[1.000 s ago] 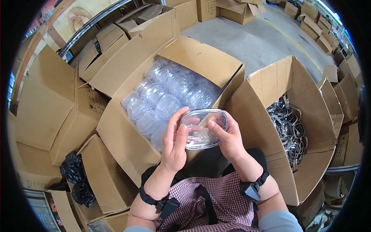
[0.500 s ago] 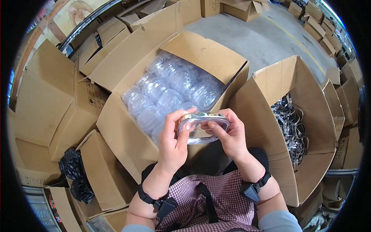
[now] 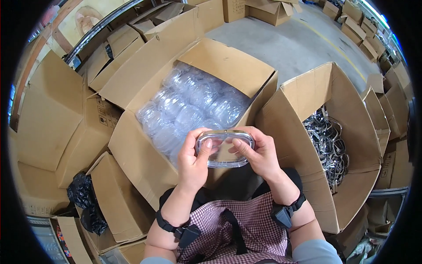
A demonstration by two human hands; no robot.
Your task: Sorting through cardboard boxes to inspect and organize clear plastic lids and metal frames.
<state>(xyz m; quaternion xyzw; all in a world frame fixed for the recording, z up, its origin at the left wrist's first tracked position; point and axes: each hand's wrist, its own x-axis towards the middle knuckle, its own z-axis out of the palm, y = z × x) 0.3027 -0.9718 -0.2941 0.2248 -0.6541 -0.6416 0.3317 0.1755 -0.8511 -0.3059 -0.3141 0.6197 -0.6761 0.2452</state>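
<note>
Between my hands, above the near edge of a carton, is a clear plastic oval shell (image 3: pixel 225 155) with a shiny metallic band along its upper rim. My left hand (image 3: pixel 192 162) grips its left end, thumb on the clear face and fingers curled behind. On the opposite end my right hand (image 3: pixel 263 157) holds it likewise, with the thumb pressed on the face. The fingertips behind show blurrily through the plastic. Just beyond lies a heap of similar clear plastic shells (image 3: pixel 190 116) in the open carton (image 3: pixel 147 174).
To the right, a tall open carton (image 3: pixel 303 185) holds a tangle of shiny metallic frames (image 3: pixel 327 147). Black plastic bags (image 3: pixel 85 198) lie by a carton at the left. More cartons line both sides, and grey floor (image 3: pixel 250 39) shows at the back.
The shell has tilted so its oval face shows more fully, and both hands have shifted slightly left and down with it. Both hands keep their hold.
</note>
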